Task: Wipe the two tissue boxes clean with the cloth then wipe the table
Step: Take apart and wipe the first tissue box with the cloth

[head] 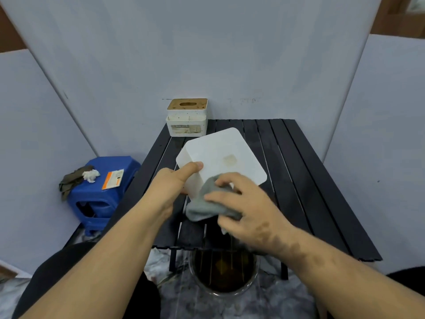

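Right hand point(248, 203) pinches the grey cloth point(207, 203) against the near side of the white tissue box point(220, 155). Left hand point(177, 180) grips that box, tilted above the dark slatted surface point(299, 180). Step judged: first box being wiped. The stained second tissue box point(187, 118), at the far edge, remains; then the surface.

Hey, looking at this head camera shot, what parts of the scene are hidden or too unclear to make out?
- Held white tissue box: its near side is covered by the grey cloth and right hand.
- Left hand: only the thumb shows; its fingers are behind the box.
- Second tissue box at the far edge: label print too small and blurred to read.
- Bucket under the table: contents dark, screened by the slats.
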Demonstrator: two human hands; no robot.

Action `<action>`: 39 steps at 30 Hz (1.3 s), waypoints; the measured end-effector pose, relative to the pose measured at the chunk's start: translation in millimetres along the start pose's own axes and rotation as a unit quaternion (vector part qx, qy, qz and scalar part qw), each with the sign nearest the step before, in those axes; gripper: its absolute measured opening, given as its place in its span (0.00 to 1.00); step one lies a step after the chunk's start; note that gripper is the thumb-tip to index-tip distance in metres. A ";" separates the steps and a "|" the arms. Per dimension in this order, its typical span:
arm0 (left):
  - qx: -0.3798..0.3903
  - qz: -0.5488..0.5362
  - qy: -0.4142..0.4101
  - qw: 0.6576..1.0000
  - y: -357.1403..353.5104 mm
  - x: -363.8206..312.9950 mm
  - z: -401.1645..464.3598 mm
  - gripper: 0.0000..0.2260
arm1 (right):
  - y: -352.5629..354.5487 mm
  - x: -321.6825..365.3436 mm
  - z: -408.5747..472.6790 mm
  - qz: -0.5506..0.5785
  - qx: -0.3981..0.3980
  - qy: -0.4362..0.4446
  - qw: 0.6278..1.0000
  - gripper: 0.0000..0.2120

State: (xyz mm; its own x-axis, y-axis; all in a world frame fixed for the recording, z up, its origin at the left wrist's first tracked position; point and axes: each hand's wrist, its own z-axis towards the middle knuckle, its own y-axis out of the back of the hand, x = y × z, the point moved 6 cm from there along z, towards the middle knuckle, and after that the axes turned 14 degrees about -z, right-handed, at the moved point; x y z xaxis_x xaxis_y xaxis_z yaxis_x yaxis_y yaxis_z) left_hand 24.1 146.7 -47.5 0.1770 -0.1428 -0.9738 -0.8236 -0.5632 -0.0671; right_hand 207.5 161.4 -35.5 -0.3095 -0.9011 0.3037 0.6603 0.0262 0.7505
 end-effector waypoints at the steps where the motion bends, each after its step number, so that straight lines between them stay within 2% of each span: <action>1: -0.001 -0.004 0.007 1.000 0.7 -0.4 -0.6 0.19 | 4.7 -13.4 1.1 0.001 -0.007 -0.016 1.000 0.16; 3: -0.002 -0.011 0.017 1.000 2.4 0.1 -2.8 0.23 | 27.3 -61.3 0.5 0.005 -0.083 -0.147 0.986 0.16; 4: -0.005 -0.015 0.017 1.000 3.2 1.0 -2.7 0.22 | 36.5 -81.8 -4.2 0.005 -0.113 -0.219 0.969 0.17; 5: -0.008 -0.016 0.016 1.000 3.4 1.1 -3.0 0.20 | 38.3 -91.0 -8.3 0.013 -0.124 -0.263 0.957 0.17; 6: -0.010 -0.016 0.015 1.000 2.9 1.1 -3.4 0.19 | 33.2 -86.4 -9.8 0.013 -0.118 -0.272 0.955 0.16; 7: -0.011 -0.015 0.014 1.000 1.7 0.7 -3.7 0.18 | 25.1 -68.6 -8.7 0.006 -0.102 -0.240 0.965 0.15; 10: -0.011 -0.011 0.012 1.000 1.0 -0.6 -4.4 0.17 | -1.1 2.1 -5.7 -0.013 -0.030 -0.038 0.999 0.16; 11: -0.015 -0.010 0.012 1.000 1.6 -1.4 -4.3 0.18 | -3.4 6.7 -6.5 -0.023 -0.012 0.003 1.000 0.17; 12: -0.014 -0.014 0.013 1.000 2.1 -1.7 -4.3 0.19 | 0.5 -2.6 -5.3 -0.021 -0.013 0.007 1.000 0.16; 13: -0.015 -0.017 0.016 1.000 2.3 -1.4 -4.9 0.20 | 8.5 -21.2 -4.5 -0.020 -0.035 -0.024 0.999 0.16; 15: -0.014 -0.025 0.017 0.999 3.5 0.2 -4.5 0.20 | 31.0 -66.3 -8.1 -0.013 -0.098 -0.163 0.982 0.16; 17: -0.014 -0.030 0.011 0.999 2.1 -0.4 -5.3 0.18 | 35.1 -87.4 -13.5 0.020 -0.106 -0.272 0.956 0.16; 19: -0.014 -0.031 0.006 0.999 -0.6 -0.8 -5.3 0.17 | 25.9 -62.3 -7.4 -0.008 -0.089 -0.241 0.966 0.15; 22: -0.021 -0.028 -0.006 0.999 -1.9 -3.9 -5.8 0.16 | 8.6 -9.4 -0.1 0.017 -0.031 -0.057 0.998 0.17; 23: -0.022 -0.028 -0.008 0.999 -1.7 -4.7 -5.3 0.17 | 9.9 -9.7 2.4 0.023 -0.021 -0.038 0.999 0.17; 24: -0.018 -0.027 -0.007 0.999 -2.8 -5.3 -6.4 0.18 | 16.6 -22.3 5.5 0.033 -0.045 -0.063 0.997 0.17; 26: -0.012 -0.023 -0.014 1.000 -4.3 -7.0 -9.0 0.15 | 37.3 -64.1 5.1 0.059 -0.132 -0.203 0.968 0.15; 28: -0.004 -0.010 -0.029 1.000 -6.7 -8.4 -12.1 0.14 | 37.5 -85.2 -0.6 0.095 -0.140 -0.321 0.932 0.10; 29: 0.003 -0.002 -0.036 0.999 -8.3 -8.9 -12.4 0.14 | 33.5 -78.6 1.3 0.086 -0.125 -0.319 0.936 0.10; 30: 0.009 0.006 -0.042 0.999 -8.8 -8.9 -11.4 0.15 | 28.1 -63.6 6.0 0.062 -0.109 -0.278 0.952 0.13; 33: 0.020 0.016 -0.051 0.998 -8.8 -10.8 -11.0 0.16 | 19.0 -26.5 15.9 0.039 -0.079 -0.108 0.990 0.18; 34: 0.019 0.022 -0.049 0.998 -8.4 -10.6 -11.0 0.16 | 20.5 -32.6 18.6 0.046 -0.072 -0.109 0.990 0.18; 35: 0.016 0.030 -0.049 0.998 -7.5 -10.3 -11.5 0.16 | 25.7 -46.1 20.9 0.075 -0.083 -0.150 0.982 0.15; 37: 0.016 0.035 -0.049 0.998 -7.0 -9.9 -13.0 0.18 | 36.4 -83.2 17.5 0.129 -0.145 -0.274 0.942 0.08; 38: 0.017 0.034 -0.048 0.998 -6.9 -9.4 -12.6 0.23 | 38.1 -92.8 17.1 0.120 -0.156 -0.317 0.928 0.08; 39: 0.016 0.034 -0.047 0.998 -6.5 -8.6 -11.9 0.29 | 36.2 -92.6 19.5 0.096 -0.157 -0.319 0.930 0.10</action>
State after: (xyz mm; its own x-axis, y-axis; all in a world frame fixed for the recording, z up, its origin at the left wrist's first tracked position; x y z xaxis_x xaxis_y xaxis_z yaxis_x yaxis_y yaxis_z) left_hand 34.3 141.9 -36.1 0.0698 -0.1028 -0.9923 -0.8492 -0.5280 -0.0051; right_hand 246.7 254.3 -25.0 -0.4416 -0.4503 0.7760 0.8815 -0.0569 0.4687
